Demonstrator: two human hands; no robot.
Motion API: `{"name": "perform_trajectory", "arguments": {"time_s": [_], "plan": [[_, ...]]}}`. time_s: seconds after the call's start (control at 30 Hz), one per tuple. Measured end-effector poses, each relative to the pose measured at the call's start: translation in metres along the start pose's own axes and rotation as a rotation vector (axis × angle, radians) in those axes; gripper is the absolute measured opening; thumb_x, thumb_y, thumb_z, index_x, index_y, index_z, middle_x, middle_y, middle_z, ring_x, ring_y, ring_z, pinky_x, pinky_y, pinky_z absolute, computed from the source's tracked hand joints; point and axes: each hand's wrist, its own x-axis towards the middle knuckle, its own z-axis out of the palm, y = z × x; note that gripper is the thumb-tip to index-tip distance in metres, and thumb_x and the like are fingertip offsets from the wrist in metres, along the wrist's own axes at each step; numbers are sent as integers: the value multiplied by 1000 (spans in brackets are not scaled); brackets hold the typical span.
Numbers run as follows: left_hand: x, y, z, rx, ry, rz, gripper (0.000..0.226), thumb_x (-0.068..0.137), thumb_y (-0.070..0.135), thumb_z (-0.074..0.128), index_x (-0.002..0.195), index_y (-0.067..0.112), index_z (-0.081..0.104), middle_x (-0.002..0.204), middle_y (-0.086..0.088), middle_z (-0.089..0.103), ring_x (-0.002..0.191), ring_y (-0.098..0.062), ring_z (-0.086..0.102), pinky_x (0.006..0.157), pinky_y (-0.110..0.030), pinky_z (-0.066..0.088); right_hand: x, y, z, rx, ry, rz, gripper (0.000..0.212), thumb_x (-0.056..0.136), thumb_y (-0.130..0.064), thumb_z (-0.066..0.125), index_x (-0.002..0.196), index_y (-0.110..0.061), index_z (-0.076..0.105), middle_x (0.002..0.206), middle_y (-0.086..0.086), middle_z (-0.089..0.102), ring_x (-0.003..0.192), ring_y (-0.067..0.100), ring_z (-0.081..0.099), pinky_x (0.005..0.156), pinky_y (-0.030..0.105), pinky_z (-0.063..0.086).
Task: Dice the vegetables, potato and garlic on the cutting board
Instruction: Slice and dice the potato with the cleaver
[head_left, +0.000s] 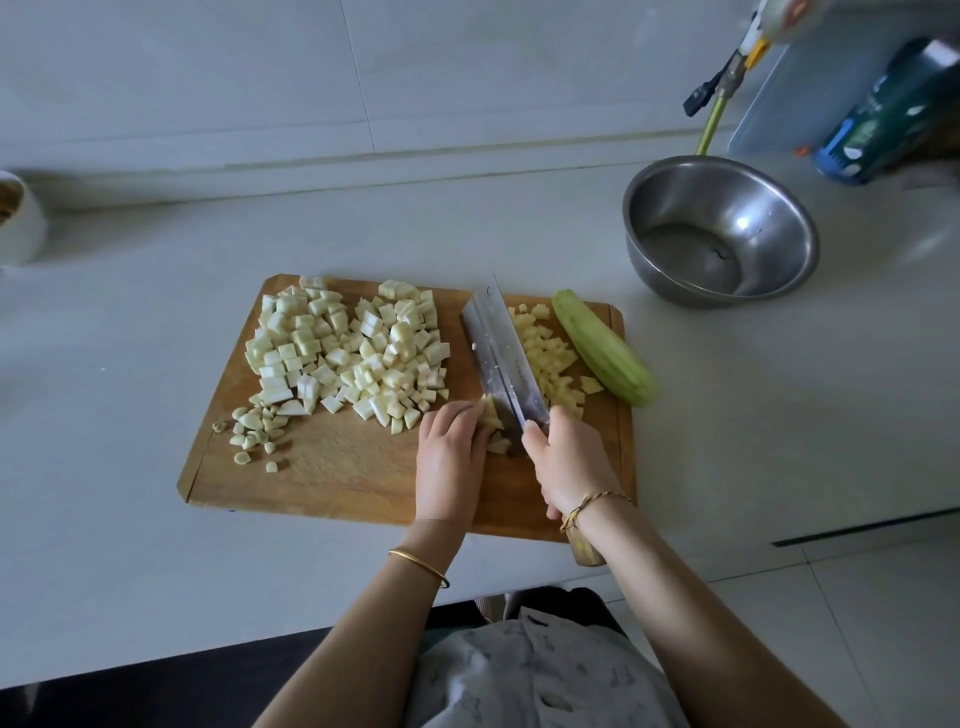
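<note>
Head view: cleaver (504, 358) in right hand (569, 467), long axis far-left to near-right.

One wooden cutting board (337, 467). On it, three heaps of cut pieces: one large of pale cubes (353, 348) at its far left, one small of garlic bits (254, 431) at its near left, one of yellow potato dice (553, 358) at its right; pieces in each too many to count. One larger potato piece (493, 421) near the board's middle. One cleaver (504, 358) over the board. One green gourd (602, 348) on its right edge. One steel bowl (779, 223) beyond its far right corner. Two hands over its near edge, left hand (449, 452) and right hand (569, 462). Two bracelets: one gold bangle (418, 566), one cord bracelet (592, 504).
</note>
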Motion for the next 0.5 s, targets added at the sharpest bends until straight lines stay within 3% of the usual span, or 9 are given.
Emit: {"name": "perform_trajectory", "arguments": {"time_s": [0.1, 0.5], "plan": [[-2, 0, -3, -43, 25, -17, 22, 86, 5, 67, 108, 1, 69, 106, -9, 61, 101, -22, 54, 90, -22, 37, 3, 2, -3, 71, 37, -20, 26, 100, -30, 39, 79, -13, 40, 71, 6, 50, 44, 19, 47, 34, 24, 40], [-1, 1, -6, -94, 24, -72, 4, 85, 4, 66, 88, 1, 64, 95, -6, 57, 87, -12, 47, 77, -20, 37, -11, 2, -5, 70, 42, -81, 34, 99, -27, 41, 68, -18, 30, 62, 2, 41, 44, 17, 38, 39, 25, 41]]}}
